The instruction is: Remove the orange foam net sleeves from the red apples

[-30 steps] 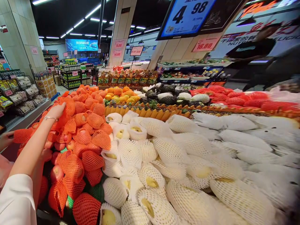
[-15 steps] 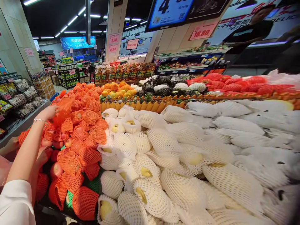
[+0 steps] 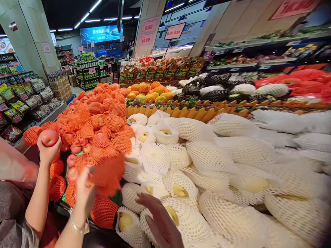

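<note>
My right hand (image 3: 165, 225) enters at the bottom middle, fingers stretched toward the upper left and holding nothing. It hovers over pears (image 3: 126, 220) in white foam nets; contact cannot be made out. My left hand is out of view. To the left, another person's hand (image 3: 48, 153) holds up a bare red apple (image 3: 49, 137). A hand with a bracelet (image 3: 84, 191), also not mine, grips an orange foam net (image 3: 110, 174), blurred by motion. Apples in orange foam nets (image 3: 100, 139) are heaped beyond these hands, with a few bare apples (image 3: 72, 174) among them.
White-netted fruit (image 3: 243, 155) spreads across the right. Behind it runs a low wooden picket edging (image 3: 181, 112), with oranges (image 3: 144, 88) and dark-netted fruit (image 3: 213, 94) past it. Packet racks (image 3: 33, 101) stand at the left, and bottles (image 3: 160, 70) line the back.
My right hand has come into view at the bottom. The braceleted hand has moved down and right with the orange net. An apple is now raised in another hand. The view has shifted left.
</note>
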`<state>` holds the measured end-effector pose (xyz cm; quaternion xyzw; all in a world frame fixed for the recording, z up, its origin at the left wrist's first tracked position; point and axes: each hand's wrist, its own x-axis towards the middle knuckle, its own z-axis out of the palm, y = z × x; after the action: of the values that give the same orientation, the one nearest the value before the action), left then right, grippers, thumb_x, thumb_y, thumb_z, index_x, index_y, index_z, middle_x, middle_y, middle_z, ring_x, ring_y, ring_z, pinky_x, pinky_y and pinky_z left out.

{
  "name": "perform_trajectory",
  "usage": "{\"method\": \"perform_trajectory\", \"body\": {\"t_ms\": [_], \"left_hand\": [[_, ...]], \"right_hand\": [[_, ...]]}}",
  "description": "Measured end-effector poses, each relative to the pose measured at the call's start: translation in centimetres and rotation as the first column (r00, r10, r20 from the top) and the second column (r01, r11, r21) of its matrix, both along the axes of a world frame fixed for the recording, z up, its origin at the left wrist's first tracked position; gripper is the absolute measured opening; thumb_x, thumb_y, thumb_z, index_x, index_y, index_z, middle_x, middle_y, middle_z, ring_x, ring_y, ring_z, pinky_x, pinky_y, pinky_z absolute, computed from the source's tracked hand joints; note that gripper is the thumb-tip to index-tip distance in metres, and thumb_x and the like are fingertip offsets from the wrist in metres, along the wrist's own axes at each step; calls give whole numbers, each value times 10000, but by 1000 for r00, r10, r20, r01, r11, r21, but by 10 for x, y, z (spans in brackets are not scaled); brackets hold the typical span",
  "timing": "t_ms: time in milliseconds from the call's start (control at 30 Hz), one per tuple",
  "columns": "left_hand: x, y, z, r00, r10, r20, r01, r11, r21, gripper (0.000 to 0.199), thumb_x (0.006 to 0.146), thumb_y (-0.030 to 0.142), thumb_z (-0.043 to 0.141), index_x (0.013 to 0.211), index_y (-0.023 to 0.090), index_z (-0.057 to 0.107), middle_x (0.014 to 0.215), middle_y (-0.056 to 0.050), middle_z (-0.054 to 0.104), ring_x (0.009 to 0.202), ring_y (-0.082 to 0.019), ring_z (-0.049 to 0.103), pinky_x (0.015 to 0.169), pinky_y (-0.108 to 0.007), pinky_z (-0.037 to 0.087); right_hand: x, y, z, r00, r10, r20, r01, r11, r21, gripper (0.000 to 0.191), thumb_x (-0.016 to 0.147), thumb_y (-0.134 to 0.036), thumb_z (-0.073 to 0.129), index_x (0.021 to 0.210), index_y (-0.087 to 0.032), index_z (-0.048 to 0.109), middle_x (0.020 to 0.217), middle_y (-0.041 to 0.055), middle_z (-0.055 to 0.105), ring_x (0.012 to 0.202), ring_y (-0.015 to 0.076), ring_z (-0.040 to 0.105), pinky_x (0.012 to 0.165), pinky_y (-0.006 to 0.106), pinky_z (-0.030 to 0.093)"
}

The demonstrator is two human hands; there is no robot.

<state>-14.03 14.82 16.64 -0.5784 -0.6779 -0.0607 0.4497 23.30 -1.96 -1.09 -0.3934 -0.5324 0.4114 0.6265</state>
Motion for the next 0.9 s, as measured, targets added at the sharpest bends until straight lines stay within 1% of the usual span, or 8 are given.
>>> {"method": "perform_trajectory", "body": {"t_ms": [100,200,300,367,467,667,767,900], "left_hand": [[-17,-2,-24,998,8,57,-6,1000,-25,558,888,493,396,1348,207,531,1040,-109,609,1131,-242,645,803,-333,608],[-38,-6,-42,850,-197,489,292,948,-126,659,941,510,112,1312,192,553,1146,-145,592,1296,-240,561,1002,-422,565],[-52,-12,-52,117,-277,954,569,806,164,1002,865,614,-193,1303,160,586,1393,-168,529,1499,-268,345,1124,-427,476],[-56,-14,-54,-427,-196,883,484,775,406,1135,801,711,-250,1401,181,555,1566,-84,434,1585,-243,140,1003,-325,525],[-54,-14,-55,-777,-80,624,347,774,530,1122,805,738,-215,1572,215,416,1679,62,286,1605,-167,19,757,-211,516],[-50,-17,-61,-606,-183,774,329,829,453,965,869,450,-280,1683,135,131,1703,-16,251,1507,-200,390,1285,-392,283],[-49,-23,-61,-544,-191,817,325,850,415,943,869,377,-291,1681,123,116,1697,-10,258,1511,-212,390,1340,-433,110],[-46,-27,-54,-402,-247,882,337,855,394,861,894,289,-228,1677,145,99,1691,-4,272,1233,-209,591,1211,-436,410]], "right_hand": [[-13,24,-11,976,219,-9,-218,975,47,272,1103,-415,564,1338,-354,687,1341,65,604,1158,194,631,1032,277,526],[-26,39,-28,952,303,-53,-304,952,-24,268,1045,-451,658,1222,-260,722,1239,104,651,1093,213,661,967,282,571],[-46,46,-40,895,420,-153,-443,879,-175,504,952,-587,733,1284,-215,657,1283,142,631,1148,264,640,1002,353,551],[-61,46,-43,824,543,-163,-567,788,-240,581,892,-643,756,1237,-184,663,1185,144,659,1081,280,649,944,368,548],[-79,46,-46,823,551,-139,-566,779,-268,523,801,-597,802,1043,-149,684,988,116,661,927,264,633,817,341,522],[-85,47,-44,900,244,-361,-349,900,-262,597,760,-509,873,1182,-204,581,907,44,604,876,203,600,816,282,514],[-84,40,-40,706,264,-657,-557,780,-285,591,763,-518,880,1163,-240,545,1034,57,653,905,190,638,812,274,536],[-90,27,-40,641,395,-658,-706,640,-303,382,803,-485,819,1022,-222,649,1048,81,702,866,230,701,712,299,566]]}}
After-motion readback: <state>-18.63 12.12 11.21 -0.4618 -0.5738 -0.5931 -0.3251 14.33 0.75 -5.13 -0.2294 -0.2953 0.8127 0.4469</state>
